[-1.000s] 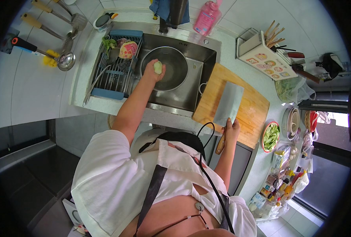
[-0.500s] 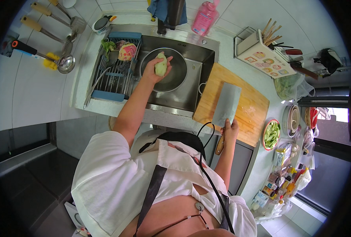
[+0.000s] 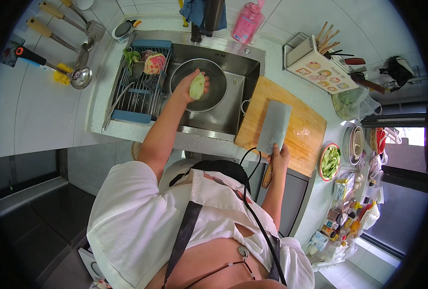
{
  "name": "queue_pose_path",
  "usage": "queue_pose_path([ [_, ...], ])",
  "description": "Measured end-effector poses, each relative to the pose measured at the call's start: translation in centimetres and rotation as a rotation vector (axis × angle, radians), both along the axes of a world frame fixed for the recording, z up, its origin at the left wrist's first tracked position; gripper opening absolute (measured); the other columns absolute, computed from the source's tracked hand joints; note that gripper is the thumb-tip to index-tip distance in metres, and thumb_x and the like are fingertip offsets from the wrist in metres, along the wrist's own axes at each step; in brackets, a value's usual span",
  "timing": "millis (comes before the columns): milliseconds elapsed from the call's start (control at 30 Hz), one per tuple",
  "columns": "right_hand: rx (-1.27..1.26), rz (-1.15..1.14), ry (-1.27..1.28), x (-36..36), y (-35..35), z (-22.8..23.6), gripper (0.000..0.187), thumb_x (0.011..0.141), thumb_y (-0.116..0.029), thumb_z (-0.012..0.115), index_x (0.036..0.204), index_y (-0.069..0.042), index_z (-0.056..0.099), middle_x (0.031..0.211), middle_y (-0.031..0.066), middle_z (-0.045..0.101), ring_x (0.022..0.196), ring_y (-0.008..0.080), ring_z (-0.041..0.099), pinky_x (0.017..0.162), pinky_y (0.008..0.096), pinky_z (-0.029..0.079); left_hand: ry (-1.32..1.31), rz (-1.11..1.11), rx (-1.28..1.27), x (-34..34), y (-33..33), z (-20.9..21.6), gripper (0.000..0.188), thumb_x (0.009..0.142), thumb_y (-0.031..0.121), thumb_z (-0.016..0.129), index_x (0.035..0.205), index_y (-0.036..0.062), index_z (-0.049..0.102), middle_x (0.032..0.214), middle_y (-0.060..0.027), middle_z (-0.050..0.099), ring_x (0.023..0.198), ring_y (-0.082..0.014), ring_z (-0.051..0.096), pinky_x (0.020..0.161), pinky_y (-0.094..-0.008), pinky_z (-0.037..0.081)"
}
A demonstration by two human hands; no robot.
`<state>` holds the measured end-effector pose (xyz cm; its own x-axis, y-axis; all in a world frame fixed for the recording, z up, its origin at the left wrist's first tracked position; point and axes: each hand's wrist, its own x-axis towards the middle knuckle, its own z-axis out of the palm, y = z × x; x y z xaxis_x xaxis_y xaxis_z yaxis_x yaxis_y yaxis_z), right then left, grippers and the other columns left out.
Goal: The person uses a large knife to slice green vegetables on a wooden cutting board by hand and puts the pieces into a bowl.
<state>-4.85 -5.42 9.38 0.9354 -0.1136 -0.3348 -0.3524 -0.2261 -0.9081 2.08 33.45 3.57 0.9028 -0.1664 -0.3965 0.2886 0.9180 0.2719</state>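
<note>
Over the metal basin (image 3: 216, 91) in the sink, my left hand (image 3: 189, 85) is closed round a pale green, rounded vegetable, possibly a chayote (image 3: 197, 87). Its fingers curl along the far side. On the right, my right hand (image 3: 279, 156) grips a cleaver (image 3: 274, 126) where the wooden handle meets the blade. The broad blade is above the wooden cutting board (image 3: 298, 108); I cannot tell whether it touches. Some pale wet bits lie on the board. A bowl of sliced green vegetable (image 3: 330, 163) stands on the counter right of the board.
A blue-ended drying rack (image 3: 131, 116) with greens and a pink-yellow item spans the sink's left side. The faucet (image 3: 196, 34) and a pink bottle (image 3: 247, 23) stand behind. At right are a chopstick-and-knife holder (image 3: 315, 65), a plastic bag (image 3: 351, 105) and several condiment bottles (image 3: 339, 221).
My left hand has turned the green vegetable, so a broader pale face shows now. The cleaver and my right hand have stayed nearly in place.
</note>
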Motion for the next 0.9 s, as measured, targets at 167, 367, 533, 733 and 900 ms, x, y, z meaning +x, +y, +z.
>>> queue_pose_path([
  [167, -0.021, 0.011, -0.015, -0.4, -0.2, 0.2, 0.012, 0.092, -0.013, 0.050, 0.090, -0.002, 0.051, 0.064, 0.0038, 0.053, 0.040, 0.0090, 0.043, 0.036, 0.0226, 0.032, 0.101, 0.063, 0.030, 0.4, 0.5, -2.4, 0.030, 0.090, 0.036, 0.054, 0.095, 0.0065, 0.050, 0.084, -0.0107, 0.055, 0.069, -0.0247, 0.055, 0.057, -0.0351, 0.047],
  [367, -0.013, -0.016, -0.005, -0.7, -1.1, 0.5, 0.012, 0.091, -0.012, 0.051, 0.094, 0.000, 0.052, 0.063, 0.0040, 0.053, 0.040, 0.0090, 0.043, 0.037, 0.0234, 0.032, 0.517, 0.372, -0.128, -0.1, -0.7, -4.7, 0.032, 0.090, 0.034, 0.053, 0.096, 0.0033, 0.049, 0.086, -0.0133, 0.056, 0.076, -0.0286, 0.057, 0.064, -0.0405, 0.052],
  [533, -0.045, -0.031, -0.011, -0.6, -3.2, 0.2, 0.013, 0.089, -0.011, 0.053, 0.095, 0.001, 0.052, 0.061, 0.0035, 0.051, 0.040, 0.0091, 0.043, 0.037, 0.0246, 0.033, 0.481, 0.305, -0.126, -0.9, -3.8, -3.0, 0.026, 0.080, 0.015, 0.065, 0.100, 0.0053, 0.050, 0.089, -0.0121, 0.055, 0.080, -0.0287, 0.057, 0.064, -0.0391, 0.053],
  [733, -0.104, -0.052, 0.007, -0.5, -7.8, 0.5, 0.013, 0.088, -0.011, 0.054, 0.093, 0.001, 0.053, 0.061, 0.0035, 0.050, 0.040, 0.0095, 0.046, 0.038, 0.0249, 0.035, 0.074, -0.049, 1.059, -0.3, -14.4, 0.0, 0.041, 0.075, 0.013, 0.065, 0.113, 0.0056, 0.050, 0.100, -0.0138, 0.054, 0.091, -0.0296, 0.056, 0.075, -0.0369, 0.050],
  [900, -0.224, -0.087, -0.013, -0.4, -12.0, 1.2, 0.014, 0.086, -0.011, 0.057, 0.095, 0.000, 0.054, 0.064, 0.0046, 0.054, 0.043, 0.0098, 0.049, 0.039, 0.0250, 0.037, -0.517, -0.271, 1.859, 0.3, -26.0, -0.3, 0.055, 0.072, 0.017, 0.068, 0.122, 0.0051, 0.049, 0.108, -0.0157, 0.053, 0.103, -0.0328, 0.053, 0.086, -0.0385, 0.045],
])
